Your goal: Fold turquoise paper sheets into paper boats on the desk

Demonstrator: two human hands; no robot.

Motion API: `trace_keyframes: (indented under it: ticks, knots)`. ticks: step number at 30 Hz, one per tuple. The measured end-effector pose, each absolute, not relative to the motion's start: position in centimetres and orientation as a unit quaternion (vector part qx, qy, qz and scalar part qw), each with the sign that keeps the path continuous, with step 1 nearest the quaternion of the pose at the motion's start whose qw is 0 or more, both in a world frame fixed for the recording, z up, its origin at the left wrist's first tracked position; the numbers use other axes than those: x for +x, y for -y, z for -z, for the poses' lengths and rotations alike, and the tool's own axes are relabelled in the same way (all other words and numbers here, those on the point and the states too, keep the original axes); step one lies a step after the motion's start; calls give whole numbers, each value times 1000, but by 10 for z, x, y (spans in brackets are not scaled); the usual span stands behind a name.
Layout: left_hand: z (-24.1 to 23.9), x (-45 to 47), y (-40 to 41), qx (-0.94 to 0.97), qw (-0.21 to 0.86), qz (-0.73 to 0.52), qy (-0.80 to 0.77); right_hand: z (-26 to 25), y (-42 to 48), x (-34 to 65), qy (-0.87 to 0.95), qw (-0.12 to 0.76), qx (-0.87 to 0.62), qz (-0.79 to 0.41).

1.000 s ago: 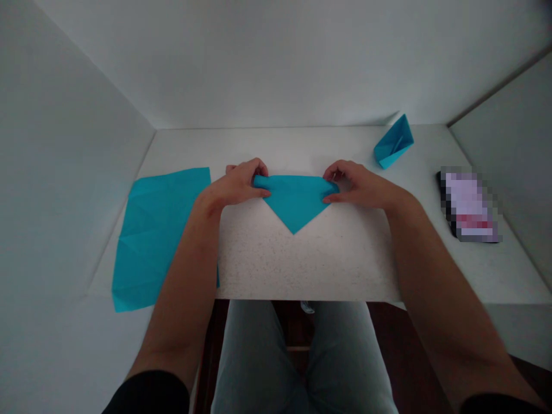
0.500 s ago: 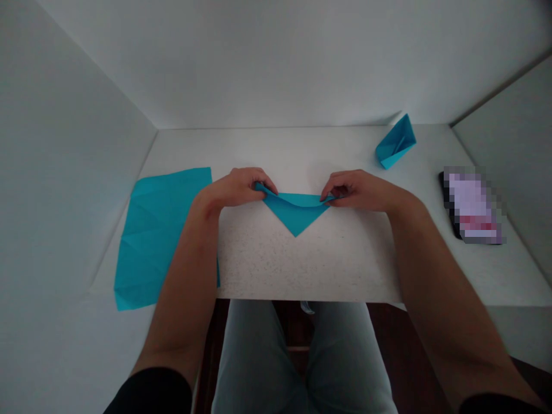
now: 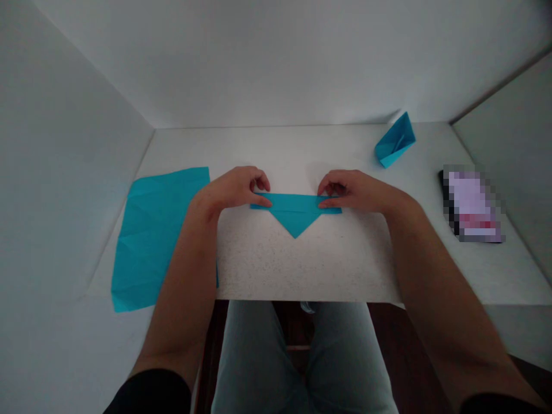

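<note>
A piece of folded blue paper lies near the middle of the table, with a straight strip along its far side and a triangular point towards me. My left hand is at the strip's left end, thumb pressing on top and curled fingers by the far edge. At the right end, my right hand holds the strip down in the same way, its thumb flat on the paper. Both strip ends are partly covered by my hands.
On the left lies a large creased blue sheet, partly under my left forearm. A folded blue paper shape stands at the back right by the wall. A phone with a blurred screen rests on the table at the right.
The paper's near flap, raised and curved before, now lies folded flat as a straight strip. Both thumbs have come down onto it, while my arms have hardly moved.
</note>
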State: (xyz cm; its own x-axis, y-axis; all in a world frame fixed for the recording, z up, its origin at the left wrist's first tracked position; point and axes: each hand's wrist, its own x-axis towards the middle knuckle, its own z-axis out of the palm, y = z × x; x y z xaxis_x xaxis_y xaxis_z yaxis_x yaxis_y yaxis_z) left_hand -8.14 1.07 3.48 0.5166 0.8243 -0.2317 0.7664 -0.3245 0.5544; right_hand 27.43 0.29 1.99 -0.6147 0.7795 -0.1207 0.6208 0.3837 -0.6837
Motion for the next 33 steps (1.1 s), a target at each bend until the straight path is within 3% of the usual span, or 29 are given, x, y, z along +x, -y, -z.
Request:
trace_keyframes:
  ticks: [12, 17, 22, 26, 29, 33]
  knots:
    - [-42, -75, -4, 826, 321, -37, -462, -19, 0, 268, 829, 110, -406, -369]
    - [-39, -72, -3, 816, 371, -96, -433, -26, 4, 269, 822, 110, -388, -403]
    - [-44, -62, -2, 782, 306, -339, -424, -36, 5, 274, 805, 301, -423, -288]
    - [-44, -58, -2, 782, 288, -390, -391, -38, 3, 279, 787, 409, -436, -153]
    - [-38, -58, -3, 814, 311, -321, -372, -39, 1, 282, 821, 388, -400, -127]
    - [-29, -53, -4, 845, 363, -176, -350, -34, 1, 281, 880, 263, -342, -196]
